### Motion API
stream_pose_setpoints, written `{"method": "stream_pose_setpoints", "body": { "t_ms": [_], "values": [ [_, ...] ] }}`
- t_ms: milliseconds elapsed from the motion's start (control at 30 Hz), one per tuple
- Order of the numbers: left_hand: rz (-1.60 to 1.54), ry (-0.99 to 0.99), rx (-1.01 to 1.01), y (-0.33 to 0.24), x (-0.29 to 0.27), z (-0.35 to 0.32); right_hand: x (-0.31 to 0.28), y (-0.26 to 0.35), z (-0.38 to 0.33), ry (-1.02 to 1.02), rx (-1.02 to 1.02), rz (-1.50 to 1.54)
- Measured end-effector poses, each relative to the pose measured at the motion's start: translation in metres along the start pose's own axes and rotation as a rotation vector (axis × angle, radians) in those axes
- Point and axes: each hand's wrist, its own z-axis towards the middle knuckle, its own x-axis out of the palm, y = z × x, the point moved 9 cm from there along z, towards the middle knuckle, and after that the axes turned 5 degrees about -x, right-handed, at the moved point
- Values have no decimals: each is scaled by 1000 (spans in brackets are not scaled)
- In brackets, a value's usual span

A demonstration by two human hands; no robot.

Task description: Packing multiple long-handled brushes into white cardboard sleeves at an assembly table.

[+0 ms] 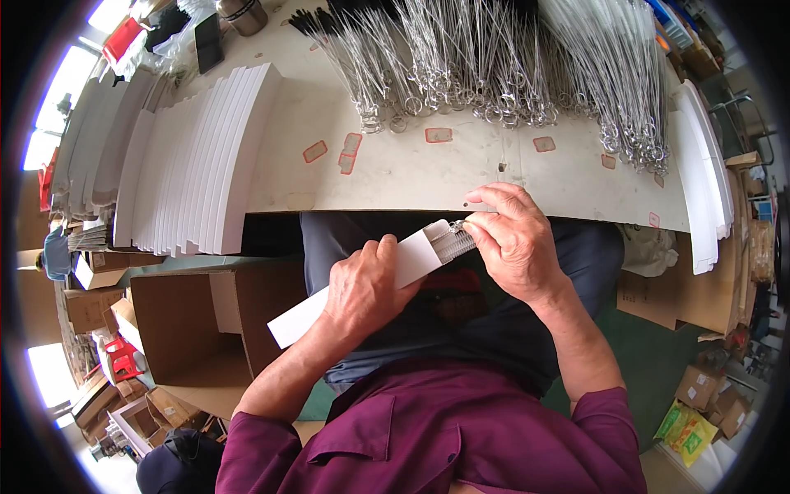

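Observation:
My left hand (pixel 364 284) is wrapped round a long, narrow white box (pixel 418 257), held tilted over my lap with its open end up and to the right. Out of that end shows a bundle of thin wire brushes (pixel 449 244), their metal loop ends at the mouth of the box. My right hand (pixel 517 239) pinches these loop ends between thumb and forefinger, the other fingers curled loosely above. How far the brushes reach inside is hidden by the box.
Wire brushes (pixel 485 66) lie in large heaps along the table's far side. White boxes (pixel 197 156) stand in a row at left, more flat white cartons (pixel 704 181) at right. An open cardboard box (pixel 189 329) sits left of my legs. Red-edged labels (pixel 439 135) dot the table.

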Motion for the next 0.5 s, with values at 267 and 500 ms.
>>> {"method": "stream_pose_setpoints", "body": {
  "t_ms": [267, 500],
  "values": [
    [5, 11, 0, -2, 4, 2, 16, 11, -6, 57, 10, 43],
    [17, 15, 3, -4, 4, 3, 19, 3, -9, -3, 53, 104]
  ]
}}
